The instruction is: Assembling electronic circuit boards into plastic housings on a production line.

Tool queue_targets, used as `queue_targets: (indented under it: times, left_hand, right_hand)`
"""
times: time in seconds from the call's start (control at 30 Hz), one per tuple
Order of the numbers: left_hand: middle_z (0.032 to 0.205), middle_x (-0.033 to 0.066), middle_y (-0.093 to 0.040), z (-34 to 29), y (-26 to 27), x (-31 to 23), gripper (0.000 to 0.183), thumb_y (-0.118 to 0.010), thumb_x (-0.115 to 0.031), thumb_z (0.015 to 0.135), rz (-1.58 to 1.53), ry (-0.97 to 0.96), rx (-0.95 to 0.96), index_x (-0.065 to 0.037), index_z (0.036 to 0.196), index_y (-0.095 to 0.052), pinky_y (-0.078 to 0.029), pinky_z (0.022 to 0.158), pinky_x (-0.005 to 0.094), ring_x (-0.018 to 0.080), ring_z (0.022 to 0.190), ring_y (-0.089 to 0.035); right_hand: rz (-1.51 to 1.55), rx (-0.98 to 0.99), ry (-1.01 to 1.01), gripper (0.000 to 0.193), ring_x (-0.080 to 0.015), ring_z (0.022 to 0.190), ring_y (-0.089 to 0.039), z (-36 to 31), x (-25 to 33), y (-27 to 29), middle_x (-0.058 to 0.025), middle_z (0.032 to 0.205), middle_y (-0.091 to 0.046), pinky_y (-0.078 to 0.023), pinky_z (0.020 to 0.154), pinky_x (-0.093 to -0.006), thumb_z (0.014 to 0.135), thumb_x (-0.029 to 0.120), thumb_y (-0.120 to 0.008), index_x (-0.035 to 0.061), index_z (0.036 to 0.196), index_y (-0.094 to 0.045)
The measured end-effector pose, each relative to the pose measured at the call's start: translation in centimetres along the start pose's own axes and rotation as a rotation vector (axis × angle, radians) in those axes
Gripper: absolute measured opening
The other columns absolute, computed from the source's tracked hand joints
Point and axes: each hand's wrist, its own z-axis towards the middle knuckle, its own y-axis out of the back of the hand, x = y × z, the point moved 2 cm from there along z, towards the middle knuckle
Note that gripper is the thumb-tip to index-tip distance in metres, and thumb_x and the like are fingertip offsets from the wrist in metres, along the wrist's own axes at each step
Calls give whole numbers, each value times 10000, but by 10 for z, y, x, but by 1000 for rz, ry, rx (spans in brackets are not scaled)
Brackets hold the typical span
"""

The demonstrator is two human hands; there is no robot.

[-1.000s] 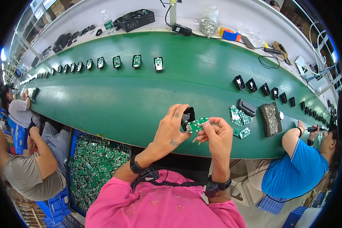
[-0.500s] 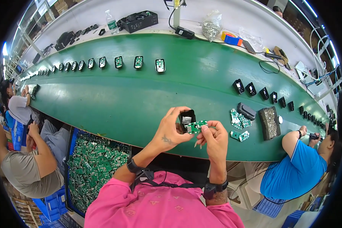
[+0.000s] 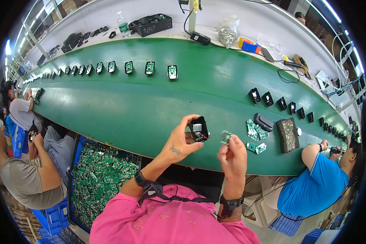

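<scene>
My left hand (image 3: 184, 140) grips an open black plastic housing (image 3: 199, 129) above the near edge of the green table. A silvery piece shows inside the housing, and thin red wire is visible by its lower rim. To the right, my right hand (image 3: 234, 154) pinches a small green circuit board (image 3: 226, 137) between thumb and fingers, apart from the housing; motion blurs the board. Beyond that hand lie a pile of green circuit boards (image 3: 256, 130), two more boards (image 3: 256, 148) nearer me, and a black rounded case (image 3: 264, 122).
A dark block with a speckled top (image 3: 288, 135) stands right of the boards. Rows of black housings (image 3: 149, 68) line the table at left and right. A blue-edged bin of circuit boards (image 3: 103, 179) sits below the table edge. Co-workers sit at both sides; one wears a blue shirt (image 3: 313, 183).
My right hand has drawn the circuit board away from the housing, to the right and slightly nearer me. My left hand stays in place, with the housing's inside now more exposed.
</scene>
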Motion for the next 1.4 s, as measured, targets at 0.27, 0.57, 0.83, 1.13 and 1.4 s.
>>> queue_targets:
  times: [0.27, 0.57, 0.83, 1.13, 1.4]
  left_hand:
    - [1274, 139, -550, -8, -10, -8, 767, -772, 23, 735, 441, -145, -95, -58, 1415, -428, -540, 680, 277, 171, 946, -675]
    - [1248, 118, -581, -18, -14, 15, 761, -794, -4, 740, 417, -93, -10, -64, 1416, -450, -536, 648, 251, 151, 884, -671]
    - [1258, 176, -573, -28, -2, 13, 737, -759, -69, 733, 236, -15, -31, -50, 1404, -454, -564, 641, 296, 211, 805, -666]
    - [1248, 163, -568, -28, -6, -2, 748, -765, -46, 717, 351, -57, -65, -46, 1397, -454, -572, 642, 302, 209, 834, -673]
    - [1234, 150, -579, -28, -5, -2, 748, -765, -43, 709, 271, -1, -54, -55, 1391, -459, -558, 640, 302, 196, 807, -675]
  right_hand:
    - [-171, 52, 115, 69, -172, 891, -685, -9, -8, -10, -194, 1224, -617, -588, 609, -267, 1015, 79, -511, 32, 1065, -515]
    - [-231, 89, 95, 82, -179, 855, -695, -8, -10, -15, -145, 1022, -678, -622, 696, -306, 1006, 54, -528, 13, 1074, -512]
    - [-117, -251, 246, 45, -78, 527, -534, -14, 23, -16, -36, 757, -613, -390, 444, -203, 968, 73, -608, 51, 982, -571]
    - [-201, -146, 9, 77, -63, 472, -499, -11, -5, -17, -22, 651, -579, -334, 394, -181, 957, 83, -630, 35, 953, -570]
    - [-210, -117, 7, 92, -75, 450, -481, -13, -7, -15, -35, 644, -581, -329, 386, -187, 961, 99, -631, 30, 966, -570]
